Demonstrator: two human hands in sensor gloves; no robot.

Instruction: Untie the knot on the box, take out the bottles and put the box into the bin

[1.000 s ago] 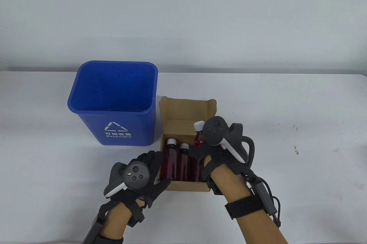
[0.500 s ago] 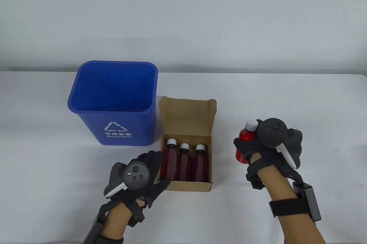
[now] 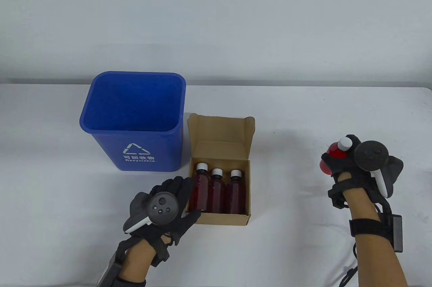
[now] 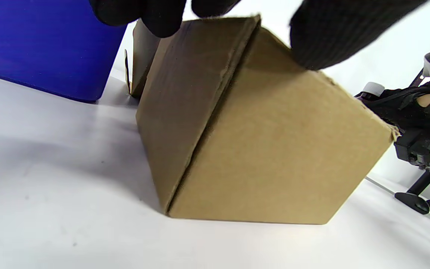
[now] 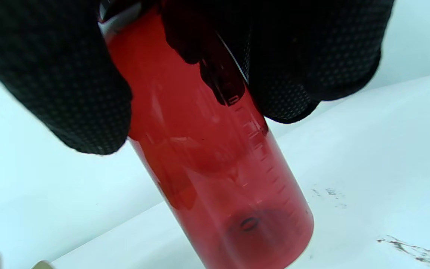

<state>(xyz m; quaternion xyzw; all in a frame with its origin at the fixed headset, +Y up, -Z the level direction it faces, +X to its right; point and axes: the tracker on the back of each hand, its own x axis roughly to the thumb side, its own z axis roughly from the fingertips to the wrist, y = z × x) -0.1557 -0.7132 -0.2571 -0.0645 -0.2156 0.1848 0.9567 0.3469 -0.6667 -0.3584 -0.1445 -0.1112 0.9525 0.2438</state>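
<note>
A: Unloading step. Box (image 3: 219, 179) open, flaps up, no string that we can see. Our right hand (image 3: 351, 162) is wrapped round one red bottle (image 3: 335, 152), white cap up, well to the right of the box.

B: Is it standing on the surface (image 3: 303, 114) yet? The right wrist view shows its base low over the white top, but we cannot tell whether it touches.

A: Noted as unsure. Our left hand (image 3: 168, 199) grips the box's near-left corner, fingers on the left wall, thumb on the front wall, to steady it.

B: Three bottles (image 3: 216, 189) lie side by side in the box. The bin (image 3: 133, 121) stands just left of it, almost touching, with nothing in it that we can see.

A: Next, we judge: set this bottle upright, let go, go back for the rightmost of the three.

B: Room: wide bare surface on the right, though our hand is nearing the right edge. Put it down clear of that edge and leave space for three more. The raised back flap hardly crowds the reach in.
</note>
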